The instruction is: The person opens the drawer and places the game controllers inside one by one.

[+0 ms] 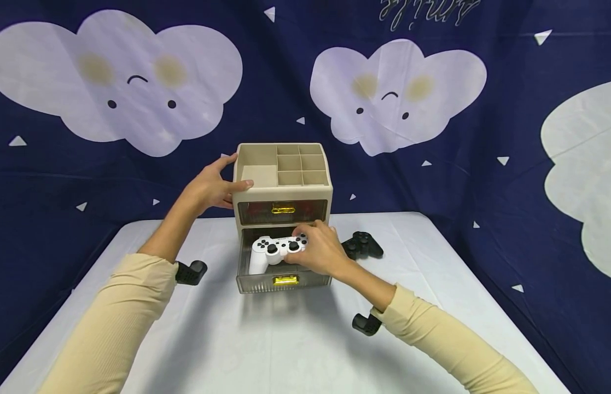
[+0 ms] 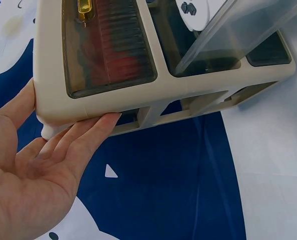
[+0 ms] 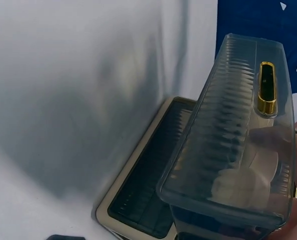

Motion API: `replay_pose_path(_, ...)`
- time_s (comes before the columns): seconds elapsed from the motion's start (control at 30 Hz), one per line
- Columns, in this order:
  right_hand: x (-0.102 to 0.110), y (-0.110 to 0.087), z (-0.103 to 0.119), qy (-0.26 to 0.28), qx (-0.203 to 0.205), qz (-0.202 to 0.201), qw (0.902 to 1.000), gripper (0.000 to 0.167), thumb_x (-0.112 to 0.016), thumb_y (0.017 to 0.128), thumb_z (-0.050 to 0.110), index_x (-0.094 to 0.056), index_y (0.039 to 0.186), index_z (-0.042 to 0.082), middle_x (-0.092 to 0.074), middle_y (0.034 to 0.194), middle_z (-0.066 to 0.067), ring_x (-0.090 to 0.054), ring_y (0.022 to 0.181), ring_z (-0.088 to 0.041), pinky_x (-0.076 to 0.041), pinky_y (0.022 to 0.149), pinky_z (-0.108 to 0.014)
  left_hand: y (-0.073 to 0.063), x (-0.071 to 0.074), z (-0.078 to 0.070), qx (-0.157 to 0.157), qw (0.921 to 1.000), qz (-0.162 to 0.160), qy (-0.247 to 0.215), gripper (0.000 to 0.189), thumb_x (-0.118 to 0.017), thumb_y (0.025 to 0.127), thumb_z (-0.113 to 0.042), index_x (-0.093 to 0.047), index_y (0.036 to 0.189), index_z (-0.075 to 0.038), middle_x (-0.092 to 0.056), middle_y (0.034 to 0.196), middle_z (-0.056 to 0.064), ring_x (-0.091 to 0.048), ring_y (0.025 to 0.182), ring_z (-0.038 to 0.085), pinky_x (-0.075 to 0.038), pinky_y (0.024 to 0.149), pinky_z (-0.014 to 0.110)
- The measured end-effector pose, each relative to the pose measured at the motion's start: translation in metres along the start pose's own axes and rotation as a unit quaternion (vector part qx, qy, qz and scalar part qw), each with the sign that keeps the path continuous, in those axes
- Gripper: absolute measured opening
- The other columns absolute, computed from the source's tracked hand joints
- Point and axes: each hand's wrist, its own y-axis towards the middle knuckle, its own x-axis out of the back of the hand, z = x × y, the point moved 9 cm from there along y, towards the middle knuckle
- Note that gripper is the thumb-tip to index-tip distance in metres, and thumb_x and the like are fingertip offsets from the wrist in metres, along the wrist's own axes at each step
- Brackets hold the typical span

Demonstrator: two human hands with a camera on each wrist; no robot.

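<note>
Drawer (image 1: 260,283) surrounds white controller (image 1: 277,245), pinched by right hand (image 1: 322,249); left hand (image 1: 210,187) holds organizer (image 1: 285,193) near black controller (image 1: 366,246).

White 2-stick controller (image 1: 283,250) is in the open drawer (image 1: 261,283).

Looks like smooth, low-sheen plastic on the beige drawer organizer (image 1: 285,193), with transparent, glossy, finely ribbed plastic on the pulled-out drawer (image 1: 258,284). Gleams gold and metallic on the drawer handles (image 1: 286,280). Appears smooth, plastic on the white game controller (image 1: 281,250), darker, matt on the black game controller (image 1: 364,244). Shows matt cloth over the surface (image 1: 266,350), creased fabric in the navy backdrop (image 1: 275,82), ribbed knit in the sleeves (image 1: 118,312).
</note>
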Motion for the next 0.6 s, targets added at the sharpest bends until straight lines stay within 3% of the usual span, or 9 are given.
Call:
replay_pose_path(0.17, -0.0031, -0.001, -0.0004, -0.009, 0.007, 0.01, 0.9999, 0.052, -0.088, 0.073, 0.043, -0.074, 0.114, 0.015, -0.073, 0.113, -0.008, -0.061, 0.111, -0.026, -0.04, 0.086, -0.039, -0.0012, 0.0008, -0.0003, -0.003, 0.9999, -0.002, 0.014, 0.092, -0.07, 0.098, -0.031, -0.008, 0.165, -0.03, -0.02, 0.167, 0.022, -0.069, 0.112, 0.044, -0.058, 0.095, 0.052)
replay_pose_path(0.37, -0.0054, -0.004, 0.0026, -0.051, 0.031, 0.011, 0.9981, 0.052, -0.087, 0.076, 0.047, -0.073, 0.115, 0.015, -0.073, 0.112, -0.01, -0.063, 0.108, -0.028, -0.039, 0.084, -0.039, -0.0033, 0.0006, -0.0007, -0.002, 1.0, 0.002, 0.006, 0.092, -0.07, 0.098, -0.031, -0.007, 0.165, -0.031, -0.047, 0.148, 0.03, -0.069, 0.111, 0.044, -0.057, 0.095, 0.053)
replay_pose_path(0.6, -0.0043, -0.0061, 0.0062, -0.079, 0.046, 0.005, 0.9958, 0.051, -0.086, 0.076, 0.047, -0.073, 0.113, 0.015, -0.071, 0.107, -0.013, -0.063, 0.103, -0.028, -0.039, 0.081, -0.04, -0.0031, -0.0004, -0.0014, -0.003, 1.0, 0.004, 0.003, 0.094, -0.071, 0.097, -0.031, -0.006, 0.165, -0.031, -0.05, 0.146, 0.031, -0.068, 0.113, 0.046, -0.057, 0.097, 0.053)
